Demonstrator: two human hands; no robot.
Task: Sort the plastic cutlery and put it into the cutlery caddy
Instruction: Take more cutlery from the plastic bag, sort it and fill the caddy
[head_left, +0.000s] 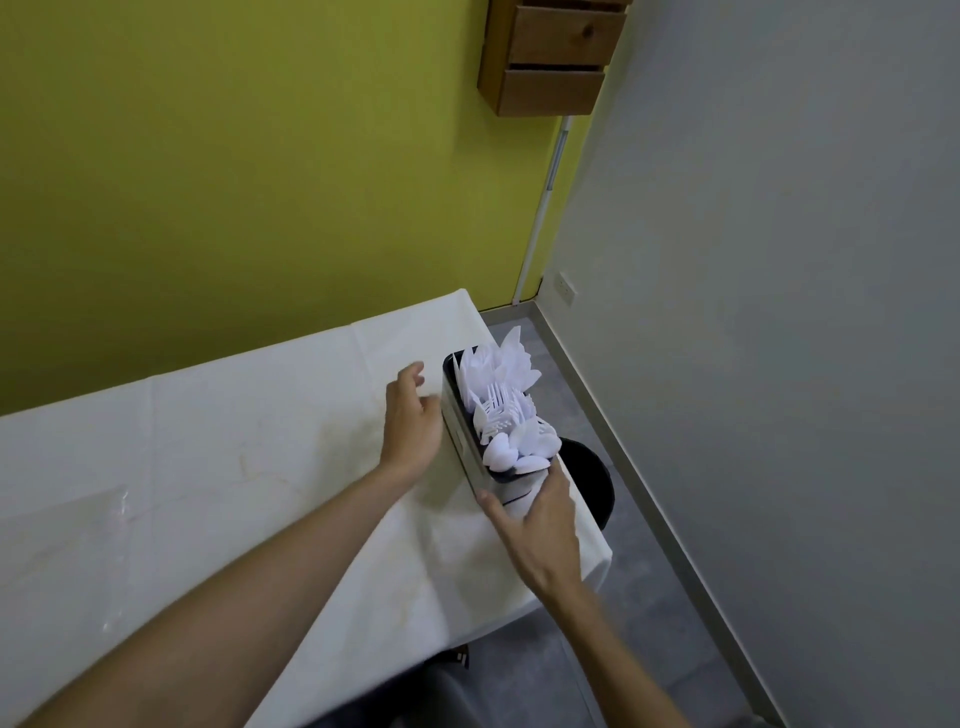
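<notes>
A dark cutlery caddy (460, 436) with a pale side stands near the right edge of the table. White plastic cutlery (506, 410) sticks up out of it: spoons at the near end, forks in the middle, more pieces at the far end. My left hand (410, 421) lies beside the caddy's left side with relaxed fingers, and whether it touches is unclear. My right hand (540, 519) grips the caddy's near end, thumb on the left corner and fingers round the right.
A white cloth covers the table (234, 467). Clear plastic wrap (111, 519) lies at the near left. A black round seat (592, 478) stands past the table's right edge, above grey floor. A wooden drawer unit (550, 57) hangs on the green wall.
</notes>
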